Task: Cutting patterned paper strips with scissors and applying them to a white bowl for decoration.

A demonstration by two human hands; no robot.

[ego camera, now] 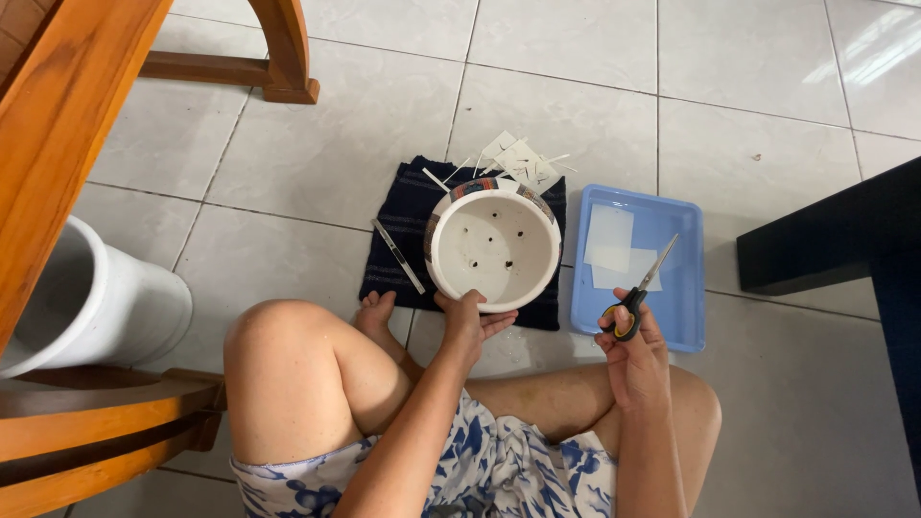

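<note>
My left hand (470, 321) grips the white pot's (493, 244) rim, tilting it to show drainage holes; my right hand (635, 347) holds closed scissors (641, 290) above the blue tray (683, 278).

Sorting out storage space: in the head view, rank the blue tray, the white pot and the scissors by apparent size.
1. Blue tray, though the white pot looks close to it.
2. White pot.
3. Scissors, clearly smallest, held in the right hand.

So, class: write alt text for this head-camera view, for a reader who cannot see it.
Seated on a tiled floor, a person's left hand grips a white bowl with holes, on a dark cloth; the right hand holds scissors over a blue tray.
</note>
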